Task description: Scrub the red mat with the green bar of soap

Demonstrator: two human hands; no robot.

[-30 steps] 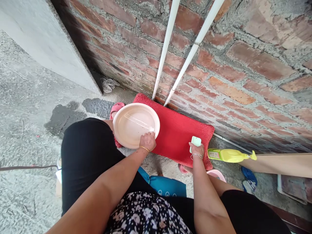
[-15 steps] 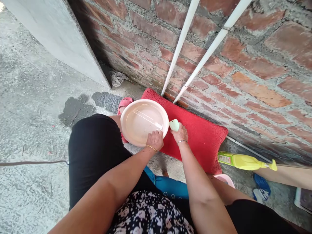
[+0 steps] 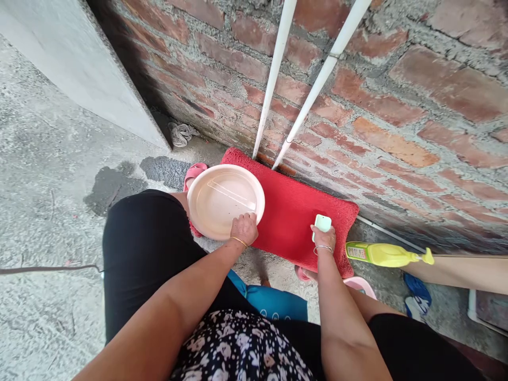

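Observation:
My left hand (image 3: pixel 244 228) is closed over the near right rim of a pale pink basin (image 3: pixel 191 211), its fingers curled to the inside. Clear water seems to lie in the basin, with a bright reflection across it. The basin rests over the left end of a red mat (image 3: pixel 286 206). Over the mat's right part, my right hand (image 3: pixel 325 238) grips a small pale green rectangular piece with rounded corners and a paler face (image 3: pixel 323 223). Its underside is hidden, and whether it touches the mat I cannot tell.
A yellow-green pump bottle (image 3: pixel 387 254) lies right of the mat. Behind stand a brick wall (image 3: pixel 381 116) and two white pipes (image 3: pixel 273 79). A grey slab (image 3: pixel 99 74) leans at the upper left. Pink slippers (image 3: pixel 194 172) and a pink container (image 3: pixel 363 286) are near my legs.
My right hand has moved right with the pale green piece, from beside the basin to the mat's right part. My left hand stays on the rim. The whole view has shifted slightly.

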